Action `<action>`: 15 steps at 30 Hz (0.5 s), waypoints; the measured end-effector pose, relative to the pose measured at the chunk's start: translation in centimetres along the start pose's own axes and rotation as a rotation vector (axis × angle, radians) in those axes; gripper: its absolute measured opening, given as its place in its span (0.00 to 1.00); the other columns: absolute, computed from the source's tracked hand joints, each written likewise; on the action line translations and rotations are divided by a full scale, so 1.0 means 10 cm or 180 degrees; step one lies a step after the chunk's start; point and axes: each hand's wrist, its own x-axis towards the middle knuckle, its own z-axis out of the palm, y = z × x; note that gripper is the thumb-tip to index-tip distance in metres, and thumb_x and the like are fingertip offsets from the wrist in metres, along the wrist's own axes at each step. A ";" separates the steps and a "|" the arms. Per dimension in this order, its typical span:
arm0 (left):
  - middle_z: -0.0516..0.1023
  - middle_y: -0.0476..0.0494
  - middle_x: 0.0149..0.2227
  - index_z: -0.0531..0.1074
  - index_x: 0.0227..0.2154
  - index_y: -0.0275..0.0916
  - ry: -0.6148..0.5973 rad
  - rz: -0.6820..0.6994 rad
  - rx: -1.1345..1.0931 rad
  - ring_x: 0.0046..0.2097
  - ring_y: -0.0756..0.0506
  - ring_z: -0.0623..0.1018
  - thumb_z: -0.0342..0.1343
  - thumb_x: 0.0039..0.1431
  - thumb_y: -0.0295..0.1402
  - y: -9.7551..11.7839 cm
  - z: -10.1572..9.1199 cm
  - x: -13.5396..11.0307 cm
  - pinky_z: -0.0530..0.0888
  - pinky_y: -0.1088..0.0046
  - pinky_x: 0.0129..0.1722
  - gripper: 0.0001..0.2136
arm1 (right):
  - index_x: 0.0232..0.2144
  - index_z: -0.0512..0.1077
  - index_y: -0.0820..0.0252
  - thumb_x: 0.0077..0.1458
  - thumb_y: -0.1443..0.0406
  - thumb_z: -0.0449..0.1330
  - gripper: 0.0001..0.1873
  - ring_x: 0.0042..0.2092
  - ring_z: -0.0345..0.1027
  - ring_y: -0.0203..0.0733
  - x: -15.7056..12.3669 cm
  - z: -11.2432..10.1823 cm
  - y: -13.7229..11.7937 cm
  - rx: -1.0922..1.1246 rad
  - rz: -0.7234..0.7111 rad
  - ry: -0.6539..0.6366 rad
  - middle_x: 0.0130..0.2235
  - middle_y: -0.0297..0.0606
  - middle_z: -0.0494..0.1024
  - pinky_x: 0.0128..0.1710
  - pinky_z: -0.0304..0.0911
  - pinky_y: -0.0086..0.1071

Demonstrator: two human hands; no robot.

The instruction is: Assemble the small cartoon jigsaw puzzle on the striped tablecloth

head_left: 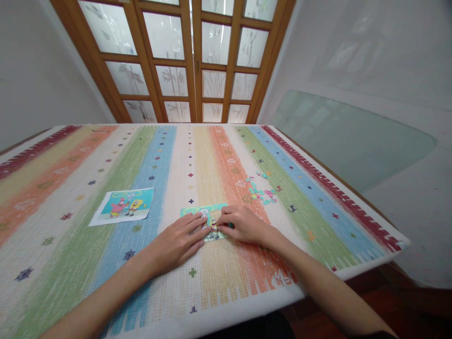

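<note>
The partly joined jigsaw puzzle (pixel 192 211) is lying on the tablecloth (pixel 169 301). The left hand (pixel 181 238) is resting on it, fingers lightly spread; the right hand (pixel 243 225) is bunching its fingertips there, any pinched piece being indiscernible. Loose pieces (pixel 269 193) are lying beyond, appearing light, stiff, easily bent at tabs, and warranting fingertip holds by their edges.

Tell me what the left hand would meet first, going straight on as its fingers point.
The right hand, most likely: it lies just ahead of the left hand over the puzzle, though their exact heights are hard to judge.
</note>
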 end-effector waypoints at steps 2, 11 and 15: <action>0.71 0.36 0.61 0.66 0.63 0.42 -0.0016 -0.0027 -0.0040 0.64 0.37 0.70 0.45 0.75 0.34 0.00 0.00 0.00 0.72 0.48 0.60 0.18 | 0.34 0.81 0.61 0.61 0.68 0.63 0.06 0.31 0.66 0.35 0.00 0.00 0.00 0.0019 -0.0009 -0.0031 0.32 0.38 0.78 0.31 0.52 0.29; 0.71 0.34 0.61 0.66 0.63 0.40 -0.0003 -0.0016 -0.0058 0.64 0.35 0.69 0.44 0.74 0.33 0.02 -0.01 0.01 0.73 0.46 0.59 0.19 | 0.33 0.81 0.60 0.61 0.69 0.62 0.07 0.30 0.67 0.35 0.02 -0.01 0.00 0.0074 -0.0047 -0.0111 0.30 0.38 0.80 0.32 0.54 0.29; 0.71 0.35 0.61 0.66 0.63 0.41 -0.0003 -0.0053 -0.0107 0.64 0.36 0.69 0.45 0.74 0.33 0.03 -0.01 0.01 0.71 0.46 0.61 0.18 | 0.33 0.81 0.61 0.61 0.70 0.61 0.07 0.30 0.68 0.35 0.02 -0.01 -0.01 0.0073 -0.0089 -0.0116 0.30 0.38 0.81 0.31 0.54 0.29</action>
